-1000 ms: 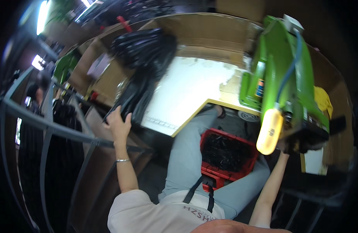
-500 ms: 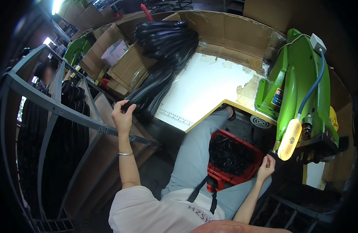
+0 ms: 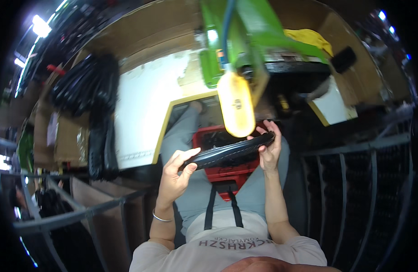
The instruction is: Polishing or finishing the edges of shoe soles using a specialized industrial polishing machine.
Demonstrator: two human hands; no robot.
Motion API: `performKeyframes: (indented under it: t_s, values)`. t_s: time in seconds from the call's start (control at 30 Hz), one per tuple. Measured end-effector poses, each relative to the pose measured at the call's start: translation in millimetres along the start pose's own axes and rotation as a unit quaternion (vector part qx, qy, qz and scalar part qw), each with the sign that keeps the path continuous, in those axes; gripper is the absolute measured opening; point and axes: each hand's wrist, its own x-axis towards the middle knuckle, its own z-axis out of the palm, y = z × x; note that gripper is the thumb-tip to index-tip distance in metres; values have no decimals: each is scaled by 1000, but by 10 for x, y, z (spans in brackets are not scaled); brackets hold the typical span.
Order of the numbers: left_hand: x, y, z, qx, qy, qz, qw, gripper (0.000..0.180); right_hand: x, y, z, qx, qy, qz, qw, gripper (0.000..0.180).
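Observation:
A long, glossy black rubbery band (image 3: 229, 153), slightly bowed, with a dotted line like stitching along it, is stretched between my two hands above my lap. My left hand (image 3: 175, 177) pinches its left end between thumb and fingers. At the other end, my right hand (image 3: 271, 152) grips it with the fingers curled round. Beneath the band a red bin (image 3: 218, 173) sits between my legs, its dark contents largely hidden. Just above the band hangs a lit yellow lamp head (image 3: 236, 106) on a blue flexible neck, in front of a green machine (image 3: 263, 25).
A white tabletop (image 3: 138, 99) with a yellow edge lies to the left, walled by cardboard (image 3: 159, 25). A bundle of black strips (image 3: 89, 84) drapes over its left side. Metal racks stand at the left (image 3: 59, 222) and right (image 3: 372, 181). A yellow cloth (image 3: 313, 40) lies behind the machine.
My view has swung right. My left hand has left the black bundle and come to my lap; my right hand has moved up beside the lamp. Both now hold the black band.

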Motion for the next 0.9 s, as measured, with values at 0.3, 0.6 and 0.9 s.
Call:
performKeyframes:
  t_s: [0.3,0.6,0.9]
  values:
    - [741,38,828,88,71,254,961,45,310,-803,-351,-211,88,-178,957,101]
    - [707,-120,452,90,72,208,971,51,367,-470,-151,-202,36,-125,971,102]
    - [614,-614,45,32,78,147,986,50,239,-221,316,-275,19,-176,945,81]
